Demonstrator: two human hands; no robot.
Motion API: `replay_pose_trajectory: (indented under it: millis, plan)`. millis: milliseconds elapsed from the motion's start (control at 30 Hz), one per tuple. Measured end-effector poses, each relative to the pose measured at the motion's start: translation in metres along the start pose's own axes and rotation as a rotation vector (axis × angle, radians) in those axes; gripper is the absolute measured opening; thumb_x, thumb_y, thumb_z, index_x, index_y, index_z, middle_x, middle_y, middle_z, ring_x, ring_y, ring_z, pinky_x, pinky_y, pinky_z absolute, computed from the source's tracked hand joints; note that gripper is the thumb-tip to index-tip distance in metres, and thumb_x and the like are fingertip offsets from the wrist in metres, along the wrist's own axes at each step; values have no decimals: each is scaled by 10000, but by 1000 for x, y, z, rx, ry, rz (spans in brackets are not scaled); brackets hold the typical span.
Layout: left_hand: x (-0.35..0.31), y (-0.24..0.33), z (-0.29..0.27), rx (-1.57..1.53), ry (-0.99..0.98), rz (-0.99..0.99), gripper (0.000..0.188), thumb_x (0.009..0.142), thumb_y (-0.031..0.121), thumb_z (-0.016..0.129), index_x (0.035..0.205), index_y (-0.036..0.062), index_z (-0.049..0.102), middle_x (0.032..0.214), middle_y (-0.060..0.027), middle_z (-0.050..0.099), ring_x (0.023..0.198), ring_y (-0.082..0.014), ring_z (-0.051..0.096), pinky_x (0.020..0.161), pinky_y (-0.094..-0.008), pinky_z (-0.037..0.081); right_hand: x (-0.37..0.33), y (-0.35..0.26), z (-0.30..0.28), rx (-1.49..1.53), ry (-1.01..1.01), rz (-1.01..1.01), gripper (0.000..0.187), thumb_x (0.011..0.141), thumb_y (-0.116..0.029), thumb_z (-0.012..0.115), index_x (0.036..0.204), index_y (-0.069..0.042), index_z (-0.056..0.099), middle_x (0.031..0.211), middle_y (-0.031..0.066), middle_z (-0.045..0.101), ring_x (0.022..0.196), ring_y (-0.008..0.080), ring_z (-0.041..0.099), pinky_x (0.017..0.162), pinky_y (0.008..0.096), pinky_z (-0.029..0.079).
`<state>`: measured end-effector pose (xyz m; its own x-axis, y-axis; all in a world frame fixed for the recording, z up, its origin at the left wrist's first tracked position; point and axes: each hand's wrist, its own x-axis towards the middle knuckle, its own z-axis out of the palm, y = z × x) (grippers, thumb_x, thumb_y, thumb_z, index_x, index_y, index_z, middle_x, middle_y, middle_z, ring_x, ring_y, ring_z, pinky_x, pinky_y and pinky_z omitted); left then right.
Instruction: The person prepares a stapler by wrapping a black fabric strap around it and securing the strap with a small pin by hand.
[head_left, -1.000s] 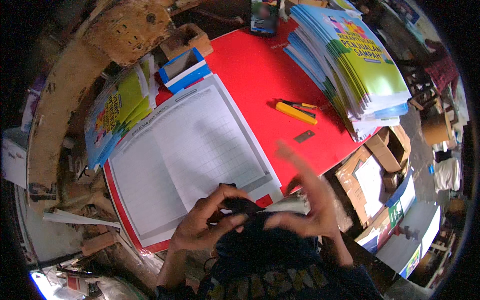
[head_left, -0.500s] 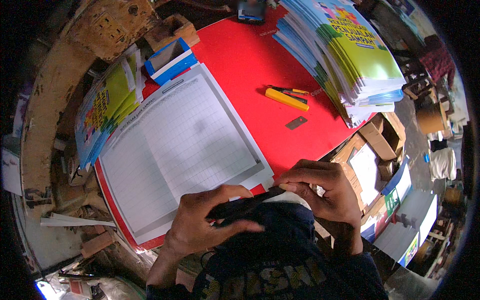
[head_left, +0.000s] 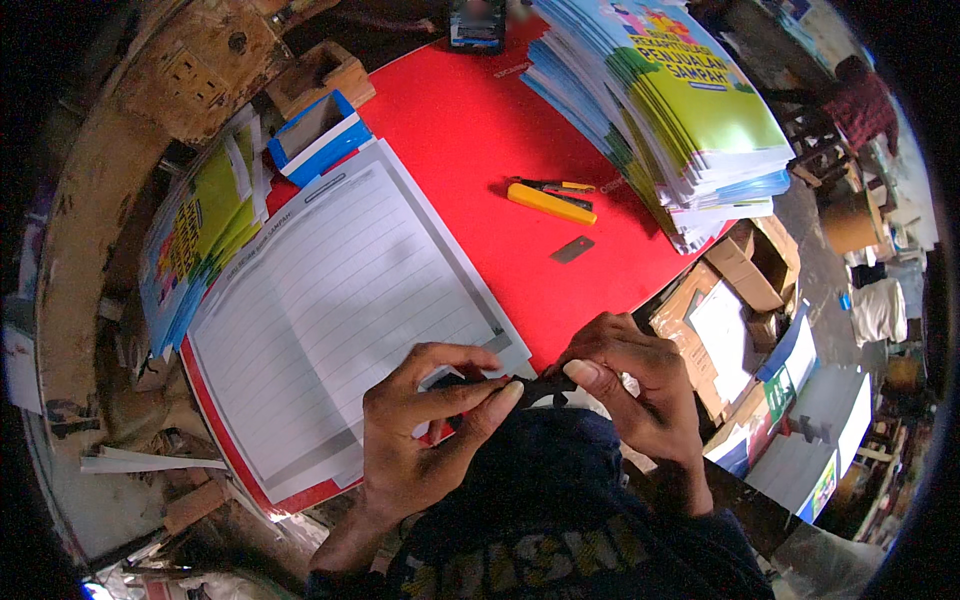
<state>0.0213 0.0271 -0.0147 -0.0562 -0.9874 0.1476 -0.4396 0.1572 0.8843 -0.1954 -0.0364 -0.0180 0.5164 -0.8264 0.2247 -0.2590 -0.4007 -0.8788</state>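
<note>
In a cluttered workroom, spread over a red tabletop point(head_left: 470, 110), laid flat and printed with lines: a ruled sheet point(head_left: 320, 290). To the left of the sheet, fanned booklets point(head_left: 195, 230); past its far edge, a blue-and-white box point(head_left: 320, 140); to its right, a yellow-handled tool point(head_left: 550, 203) and a small flat metal piece point(head_left: 572, 249), with a tall booklet stack point(head_left: 700, 120) farther right. Just off the sheet's right-hand corner, toward the body and in front of a dark shirt point(head_left: 530, 490), held up: a dark strip point(head_left: 545, 388). Cannot tell its exact kind, being small and partly covered by fingers. Pinched at its left end between thumb and forefinger of the left hand point(head_left: 425, 415); pinched likewise at its right end by the right hand point(head_left: 640, 385), with fingers curled in. Probably light, thin and more pliant than stiff, judging by the narrow, uneven outline; not likely fragile, but perhaps prone to twisting if held by one end alone. Too dark to judge for slipperiness. Best taken by both ends, between thumb pad and forefinger, under gentle tension, without squeezing hard.
</note>
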Motion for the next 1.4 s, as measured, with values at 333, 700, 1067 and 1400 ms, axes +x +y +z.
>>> replay_pose_trajectory:
  millis: [333, 700, 1067, 1400]
  plan:
    - [4, 2, 8, -501, 31, -228, 140, 864, 8, 712, 998, -17, 678, 927, -98, 702, 751, -55, 644, 572, -164, 500, -2, -5, 3, 240, -25, 87, 192, 816, -83, 740, 928, 68, 696, 833, 127, 690, 731, 180, 649, 649, 293, 479]
    - [8, 15, 11, -378, -60, -153, 90, 905, 71, 684, 919, 1, 629, 726, -52, 656, 640, -47, 645, 460, -195, 488, -10, -10, 11, 54, 397, -32, 250, 768, 44, 737, 1003, -41, 755, 895, 116, 679, 858, 230, 670, 739, 334, 534]
    - [33, 17, 53, -250, -244, 39, 118, 935, 122, 639, 893, 14, 616, 633, -64, 612, 493, -106, 578, 452, -284, 432, -23, -9, 18, 279, 565, 332, 91, 903, 0, 638, 967, 17, 577, 771, 93, 658, 745, 96, 615, 668, 262, 491]
    - [30, 8, 141, -447, -175, 92, 144, 969, 116, 576, 903, -12, 584, 622, -64, 523, 528, -77, 513, 477, -260, 371, -53, 47, -6, 89, 835, 298, 109, 943, -52, 613, 888, -2, 535, 779, 40, 603, 707, 87, 562, 645, 229, 452]
